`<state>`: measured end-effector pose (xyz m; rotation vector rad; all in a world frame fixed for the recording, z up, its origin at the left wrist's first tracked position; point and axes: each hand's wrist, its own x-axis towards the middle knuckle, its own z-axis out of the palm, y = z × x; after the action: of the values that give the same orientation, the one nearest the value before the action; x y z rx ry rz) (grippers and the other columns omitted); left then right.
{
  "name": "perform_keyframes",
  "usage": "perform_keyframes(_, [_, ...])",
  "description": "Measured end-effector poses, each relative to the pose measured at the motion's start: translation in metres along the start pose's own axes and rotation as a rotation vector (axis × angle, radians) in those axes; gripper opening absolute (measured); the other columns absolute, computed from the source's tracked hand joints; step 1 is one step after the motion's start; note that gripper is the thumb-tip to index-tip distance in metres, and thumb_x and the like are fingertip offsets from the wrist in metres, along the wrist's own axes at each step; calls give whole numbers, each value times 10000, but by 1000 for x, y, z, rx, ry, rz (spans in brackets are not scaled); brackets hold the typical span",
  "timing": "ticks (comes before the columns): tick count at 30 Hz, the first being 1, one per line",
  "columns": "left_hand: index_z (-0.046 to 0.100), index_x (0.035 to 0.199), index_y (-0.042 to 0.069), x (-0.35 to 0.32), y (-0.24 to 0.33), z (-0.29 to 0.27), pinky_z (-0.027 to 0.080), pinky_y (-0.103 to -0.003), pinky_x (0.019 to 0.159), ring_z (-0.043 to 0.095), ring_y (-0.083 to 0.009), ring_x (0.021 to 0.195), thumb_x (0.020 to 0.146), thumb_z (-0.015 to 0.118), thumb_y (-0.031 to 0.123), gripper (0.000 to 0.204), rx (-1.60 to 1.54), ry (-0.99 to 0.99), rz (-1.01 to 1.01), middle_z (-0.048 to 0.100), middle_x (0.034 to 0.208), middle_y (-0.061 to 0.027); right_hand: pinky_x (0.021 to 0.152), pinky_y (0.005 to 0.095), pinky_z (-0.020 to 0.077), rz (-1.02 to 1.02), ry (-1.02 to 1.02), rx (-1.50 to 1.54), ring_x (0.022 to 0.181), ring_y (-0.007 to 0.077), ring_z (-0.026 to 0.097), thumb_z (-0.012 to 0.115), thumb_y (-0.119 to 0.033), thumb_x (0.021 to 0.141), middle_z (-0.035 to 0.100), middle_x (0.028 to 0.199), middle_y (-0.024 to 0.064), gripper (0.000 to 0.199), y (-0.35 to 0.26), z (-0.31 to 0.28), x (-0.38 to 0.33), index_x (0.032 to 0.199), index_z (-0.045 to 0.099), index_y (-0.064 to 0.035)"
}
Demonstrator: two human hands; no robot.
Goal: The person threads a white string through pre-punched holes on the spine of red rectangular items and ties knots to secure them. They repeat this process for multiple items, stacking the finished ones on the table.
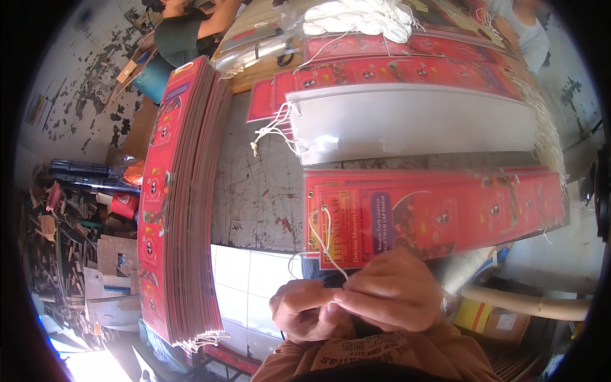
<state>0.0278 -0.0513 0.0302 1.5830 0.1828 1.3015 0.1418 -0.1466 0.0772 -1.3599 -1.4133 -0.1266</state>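
At the near edge of the table lies a small stack of long red printed cards (471,219), with eyelets at the left end. A white string (335,262) runs through an eyelet and down to my fingers. My left hand (310,311) is closed, its thumb and forefinger pinching the string. Touching it, my right hand (391,291) is closed on the string too, fingertips pressed together. The string's end is hidden between the fingers. Both hands are just in front of the table edge, below the cards' left end.
Behind lie cards with a white back (414,124) and knotted strings at their left end. A tall stack of red cards (184,191) stands at the left. A bundle of white string (359,18) lies at the back. Two other people (178,35) are at the far sides.
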Motion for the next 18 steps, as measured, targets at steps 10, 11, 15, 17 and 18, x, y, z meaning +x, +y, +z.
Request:
perform_keyframes(10, [423, 1100, -50, 11, 15, 17, 347, -221, 613, 420, -102, 648, 686, 525, -26, 428, -408, -119, -422, 487, 753, -78, 578, 264, 428, 18, 130, -99, 635, 151, 578, 708, -72, 615, 597, 779, 28, 236, 3, 1, -6, 831, 615, -48])
perform_keyframes(11, [416, 1105, -48, 12, 13, 19, 342, -227, 648, 407, -108, 684, 684, 506, -33, 431, -466, -77, -437, 472, 792, -87, 573, 264, 428, 17, 115, -80, 634, 154, 577, 715, -69, 610, 594, 774, 30, 233, 2, 0, -6, 817, 609, -48])
perform_keyframes(15, [378, 1150, -10, 6, 5, 23, 361, -270, 716, 421, -149, 768, 725, 469, 14, 436, -646, 48, -298, 457, 882, -124, 555, 265, 418, 22, 115, -53, 619, 163, 567, 727, -64, 618, 583, 755, 35, 227, 4, 6, -4, 809, 605, -48])
perform_keyframes(17, [306, 1221, 22, 3, 8, 32, 384, -293, 728, 458, -201, 816, 761, 525, 153, 526, -714, 116, -280, 476, 926, -163, 545, 271, 408, 71, 120, -63, 607, 164, 555, 729, -58, 621, 578, 749, 33, 227, 4, 9, -4, 811, 606, -50])
perform_keyframes(18, [283, 1242, 31, 2, 13, 38, 388, -299, 730, 464, -213, 825, 767, 539, 206, 568, -742, 168, -286, 481, 939, -173, 540, 274, 403, 95, 124, -65, 601, 164, 550, 730, -56, 623, 575, 747, 32, 226, 4, 10, -4, 812, 607, -50])
